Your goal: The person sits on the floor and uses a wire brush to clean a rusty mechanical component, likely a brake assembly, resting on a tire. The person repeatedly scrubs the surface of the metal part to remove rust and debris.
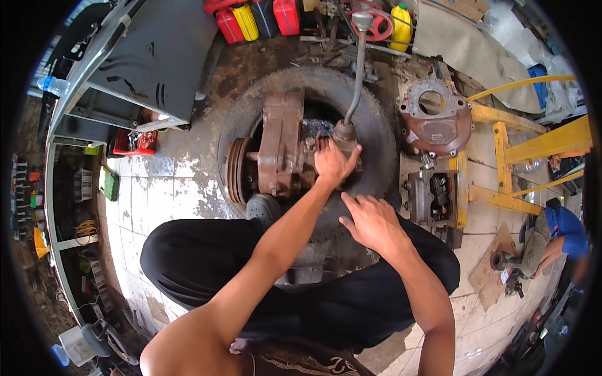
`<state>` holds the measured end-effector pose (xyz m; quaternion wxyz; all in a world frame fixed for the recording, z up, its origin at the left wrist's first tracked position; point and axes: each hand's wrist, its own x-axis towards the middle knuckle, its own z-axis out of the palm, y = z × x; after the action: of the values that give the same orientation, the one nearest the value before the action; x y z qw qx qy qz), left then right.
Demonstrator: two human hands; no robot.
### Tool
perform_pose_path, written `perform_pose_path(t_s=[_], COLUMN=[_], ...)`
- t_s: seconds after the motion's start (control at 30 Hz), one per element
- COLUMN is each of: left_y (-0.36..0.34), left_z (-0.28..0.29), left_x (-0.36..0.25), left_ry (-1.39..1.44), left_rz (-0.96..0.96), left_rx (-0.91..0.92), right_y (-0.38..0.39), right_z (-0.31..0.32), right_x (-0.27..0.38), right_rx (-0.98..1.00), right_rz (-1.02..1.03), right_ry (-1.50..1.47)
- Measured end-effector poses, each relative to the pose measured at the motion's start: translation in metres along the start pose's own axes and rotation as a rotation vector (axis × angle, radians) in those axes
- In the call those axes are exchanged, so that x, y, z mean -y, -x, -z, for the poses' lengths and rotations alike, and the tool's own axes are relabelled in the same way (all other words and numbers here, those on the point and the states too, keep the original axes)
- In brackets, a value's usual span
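Observation:
A rusty brown gearbox [280, 141] lies across a large black tyre [379, 113] on the floor in front of me. From its right part rises a long metal gear lever [359, 75] with a knob on top, and at its left end sits a grooved pulley [236, 170]. My left hand [335, 161] rests on the gearbox beside the lever's base, fingers spread and holding nothing. Lower and to the right, my right hand [375, 220] is over the tyre's near side, fingers stretched out with nothing in them. The spot under my left palm is hidden.
To the right stand a bell housing [437, 119], an opened gear casing [433, 199] and a yellow metal frame [501, 160]. Red and yellow jerrycans [286, 16] line the back. A grey metal bench [141, 62] is at the left. Another person [564, 232] works at far right.

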<state>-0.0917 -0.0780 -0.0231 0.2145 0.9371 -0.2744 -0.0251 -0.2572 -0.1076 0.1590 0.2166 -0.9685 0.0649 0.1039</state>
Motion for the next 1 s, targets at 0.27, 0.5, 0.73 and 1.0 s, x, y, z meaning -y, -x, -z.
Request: perform_pose_path(t_s=[0.27, 0.5, 0.73, 1.0], left_y=[-0.007, 0.022, 0.028, 0.025], left_z=[0.001, 0.000, 0.003, 0.005], left_x=[0.013, 0.008, 0.019, 0.014], left_ry=[0.056, 0.082, 0.120, 0.096], left_rz=[-0.062, -0.190, -0.249, -0.189], left_rx=[0.048, 0.026, 0.046, 0.085], right_y=[0.004, 0.013, 0.018, 0.009], right_z=[0.004, 0.012, 0.010, 0.015], right_x=[0.000, 0.003, 0.009, 0.005], right_rx=[0.020, 0.058, 0.071, 0.064], right_rz=[-0.007, -0.015, -0.021, -0.040], right_ry=[0.008, 0.014, -0.003, 0.035])
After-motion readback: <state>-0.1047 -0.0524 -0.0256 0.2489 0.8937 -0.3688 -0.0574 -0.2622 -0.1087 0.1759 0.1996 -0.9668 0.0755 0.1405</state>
